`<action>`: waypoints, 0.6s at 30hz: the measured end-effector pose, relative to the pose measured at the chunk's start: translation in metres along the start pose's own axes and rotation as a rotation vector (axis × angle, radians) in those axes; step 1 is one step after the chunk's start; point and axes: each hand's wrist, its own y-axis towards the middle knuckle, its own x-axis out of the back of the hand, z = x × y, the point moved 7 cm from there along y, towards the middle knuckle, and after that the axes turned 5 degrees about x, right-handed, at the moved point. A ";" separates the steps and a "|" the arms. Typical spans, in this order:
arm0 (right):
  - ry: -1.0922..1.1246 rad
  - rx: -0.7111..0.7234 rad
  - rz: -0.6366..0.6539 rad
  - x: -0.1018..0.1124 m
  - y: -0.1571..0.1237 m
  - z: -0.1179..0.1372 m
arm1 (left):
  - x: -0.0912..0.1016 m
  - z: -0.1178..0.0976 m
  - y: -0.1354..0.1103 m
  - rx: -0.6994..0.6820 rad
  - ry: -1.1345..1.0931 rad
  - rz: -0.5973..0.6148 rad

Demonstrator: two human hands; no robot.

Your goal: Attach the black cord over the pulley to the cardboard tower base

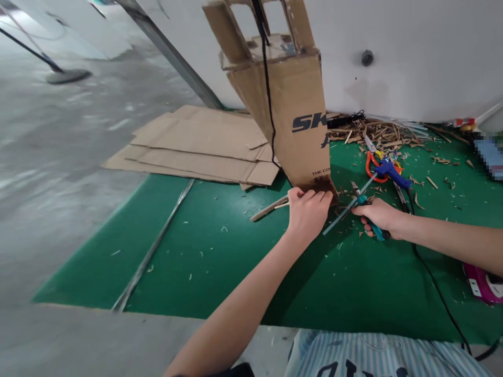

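Head view: my left hand [308, 217] is the nearer, fingers [314, 198] gripping the base of the cardboard tower [293, 120], its long axis leaning up and far above the green mat [220, 262]; my right hand [377, 215], just right, grips teal pliers [378, 233].

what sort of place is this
Probably a makeshift craft workspace on a bare concrete floor. A green mat is laid down, with a blue hot glue gun, orange-handled scissors and cardboard offcuts on it.
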 end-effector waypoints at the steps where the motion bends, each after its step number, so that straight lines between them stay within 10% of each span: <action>1: 0.013 0.003 -0.018 0.004 0.001 -0.001 | 0.000 0.000 0.000 0.006 -0.007 0.007; 11: -0.492 0.383 -0.233 0.046 -0.028 0.023 | -0.003 0.004 0.001 0.057 -0.012 0.035; 18: -0.918 0.673 -0.439 0.033 -0.034 0.009 | 0.001 0.003 0.000 0.032 -0.025 -0.008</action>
